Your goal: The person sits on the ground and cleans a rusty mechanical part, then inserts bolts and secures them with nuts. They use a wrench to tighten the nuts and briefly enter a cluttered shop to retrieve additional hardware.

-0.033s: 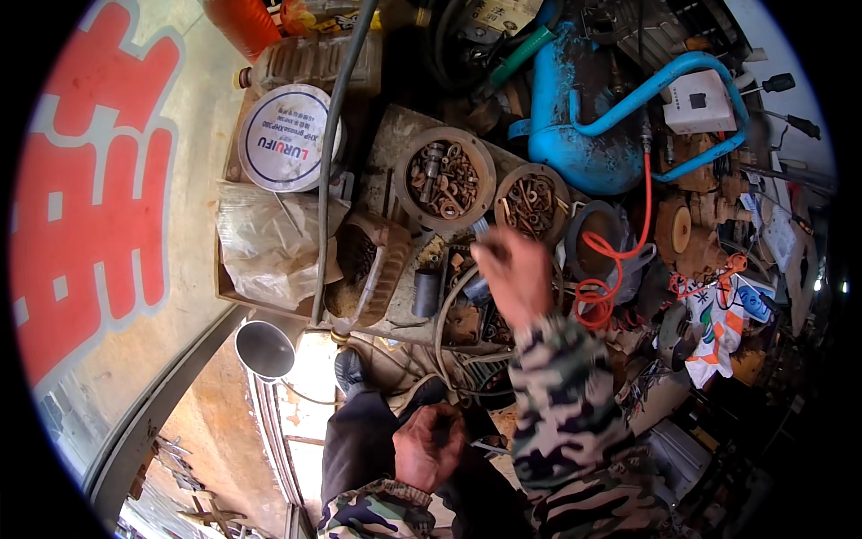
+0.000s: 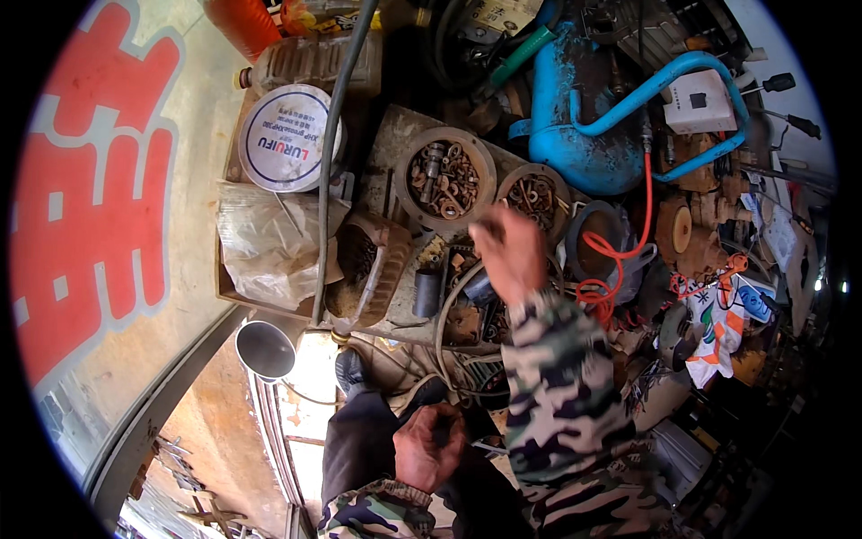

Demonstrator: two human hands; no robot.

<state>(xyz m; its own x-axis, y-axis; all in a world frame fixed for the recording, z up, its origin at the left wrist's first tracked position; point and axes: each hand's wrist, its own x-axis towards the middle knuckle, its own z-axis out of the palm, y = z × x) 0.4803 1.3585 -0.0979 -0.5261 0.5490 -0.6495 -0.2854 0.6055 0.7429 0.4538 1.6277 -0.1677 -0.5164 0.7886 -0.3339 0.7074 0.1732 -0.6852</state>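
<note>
My right hand [image 2: 512,251], in a camouflage sleeve, hovers over a cluttered bench beside two round metal bowls. Its fingers are curled and close together; whatever they may pinch is hidden. The larger bowl [image 2: 489,184] and the smaller bowl [image 2: 563,191] hold rusty bolts, nuts and washers. Below that hand lies a compartment tray of small parts [image 2: 463,323], partly covered by the wrist. A short dark cylinder [image 2: 426,294] stands left of it. Low in front of my lap, my left hand [image 2: 429,446] is loosely closed, and I cannot make out what is inside its fingers.
A cut plastic jug [image 2: 388,269] with small parts lies to the left, beneath a hanging grey hose [image 2: 329,180]. Farther left is a white round tub [image 2: 285,139]. A blue tank [image 2: 561,135] and a coiled red air hose [image 2: 648,207] crowd the right.
My right hand has shifted slightly away from me, toward the gap between the two bowls, now covering the smaller bowl's near edge. The left hand has stayed in place.
</note>
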